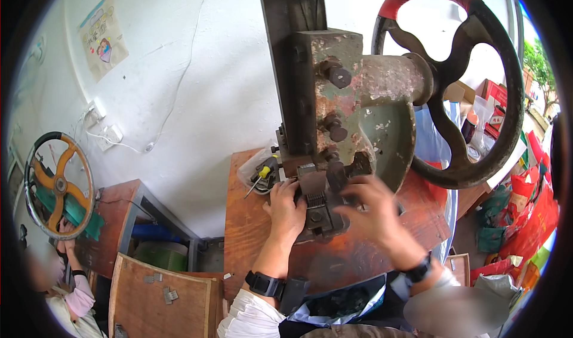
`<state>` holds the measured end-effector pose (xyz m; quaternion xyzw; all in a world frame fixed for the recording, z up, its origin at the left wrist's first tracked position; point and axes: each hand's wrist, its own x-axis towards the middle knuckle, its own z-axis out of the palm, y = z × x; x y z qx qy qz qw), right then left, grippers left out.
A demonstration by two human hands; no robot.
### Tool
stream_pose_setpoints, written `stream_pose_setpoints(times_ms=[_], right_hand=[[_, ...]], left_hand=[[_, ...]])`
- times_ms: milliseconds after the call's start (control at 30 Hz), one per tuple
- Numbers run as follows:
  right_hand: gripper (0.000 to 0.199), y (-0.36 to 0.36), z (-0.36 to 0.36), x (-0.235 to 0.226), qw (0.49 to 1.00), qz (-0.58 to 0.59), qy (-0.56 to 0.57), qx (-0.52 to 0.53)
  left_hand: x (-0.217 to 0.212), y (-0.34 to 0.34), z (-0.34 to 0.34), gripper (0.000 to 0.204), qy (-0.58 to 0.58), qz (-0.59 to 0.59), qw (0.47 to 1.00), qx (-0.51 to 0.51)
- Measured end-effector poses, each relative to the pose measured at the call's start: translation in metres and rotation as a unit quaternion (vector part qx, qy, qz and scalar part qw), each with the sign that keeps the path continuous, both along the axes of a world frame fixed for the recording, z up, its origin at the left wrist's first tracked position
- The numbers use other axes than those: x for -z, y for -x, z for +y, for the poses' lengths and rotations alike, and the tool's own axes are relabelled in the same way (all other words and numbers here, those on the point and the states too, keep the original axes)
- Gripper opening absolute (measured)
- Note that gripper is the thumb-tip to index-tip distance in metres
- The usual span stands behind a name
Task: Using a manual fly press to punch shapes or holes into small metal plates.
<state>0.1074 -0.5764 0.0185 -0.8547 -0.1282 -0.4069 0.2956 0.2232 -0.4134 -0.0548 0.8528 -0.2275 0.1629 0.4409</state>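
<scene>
A heavy hand press [337,93] with chipped green paint stands before me, its lower tooling [319,212] a dark metal block with a ridged part. My left hand [285,212] rests against the left side of this tooling, fingers bent; whatever the fingertips grip is hidden. Just right of the tooling hovers my right hand [373,206], blurred by motion, with thumb and fingers apart and nothing visible between them. Behind my left hand, a yellow-handled screwdriver [262,174] lies across a clear plastic container [253,168]. Dark bands circle both wrists.
A large handwheel [471,99] with red wrapping juts out at the right. The press stands on a wooden table [245,230]. Small metal pieces [170,295] lie on a wooden board [143,314] at lower left. Another person's hand [67,233] is near a second handwheel [59,186]. Bags [531,218] crowd the right.
</scene>
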Motion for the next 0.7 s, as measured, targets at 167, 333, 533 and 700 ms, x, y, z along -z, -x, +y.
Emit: stream_pose_setpoints(times_ms=[167,333,533,700], right_hand=[[0.027,0.095,-0.154,-0.154,0.92,-0.206,0.015,0.334],[0.05,0.06,-0.194,-0.329,0.954,-0.002,0.041,0.299],[0.044,0.057,-0.207,-0.27,0.986,0.064,-0.126,0.09],[0.06,0.071,-0.179,0.01,0.927,-0.222,-0.196,0.229]], left_hand=[[0.0,0.006,0.02,0.033,-0.061,-0.021,0.998,0.017],[-0.017,0.022,0.001,0.037,-0.119,0.021,0.993,-0.009],[-0.026,0.029,0.014,0.036,-0.153,0.075,0.985,-0.039],[-0.023,0.023,0.012,0.036,-0.124,0.096,0.987,-0.021]])
